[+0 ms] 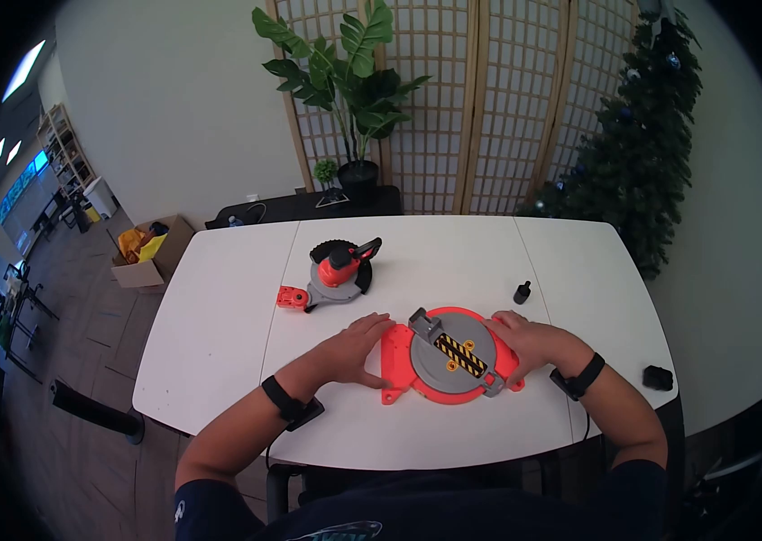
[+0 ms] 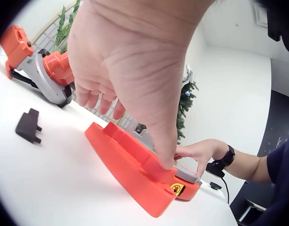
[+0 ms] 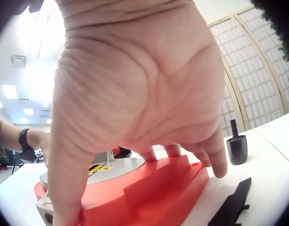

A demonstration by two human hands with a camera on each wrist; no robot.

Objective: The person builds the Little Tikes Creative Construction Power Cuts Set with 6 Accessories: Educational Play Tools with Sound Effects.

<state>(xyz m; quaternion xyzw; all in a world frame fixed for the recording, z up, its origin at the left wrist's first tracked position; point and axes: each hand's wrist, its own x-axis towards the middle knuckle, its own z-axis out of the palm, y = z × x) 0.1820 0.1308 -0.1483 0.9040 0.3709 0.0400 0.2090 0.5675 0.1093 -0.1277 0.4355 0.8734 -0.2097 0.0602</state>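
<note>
A red base (image 1: pixel 394 356) with a round grey turntable (image 1: pixel 431 361) and a yellow-and-black striped strip (image 1: pixel 460 355) lies flat on the table. My left hand (image 1: pixel 354 350) grips its left end, fingers toward the far corner and thumb toward the near one; in the left wrist view that thumb touches the red base (image 2: pixel 130 169). Around the right end, my right hand (image 1: pixel 530 343) grips with fingers at the far edge and thumb at the near side. The right wrist view has the palm (image 3: pixel 140 80) over the red base (image 3: pixel 154 193), partly hiding it.
A red and grey toy saw (image 1: pixel 340 268) stands behind and left of the base. Behind its right side is a black threaded knob (image 1: pixel 522 292). Dark flat pieces lie beside the base: one at left (image 2: pixel 29 126), one at right (image 3: pixel 231 205). A black object (image 1: pixel 657 378) sits near the right edge.
</note>
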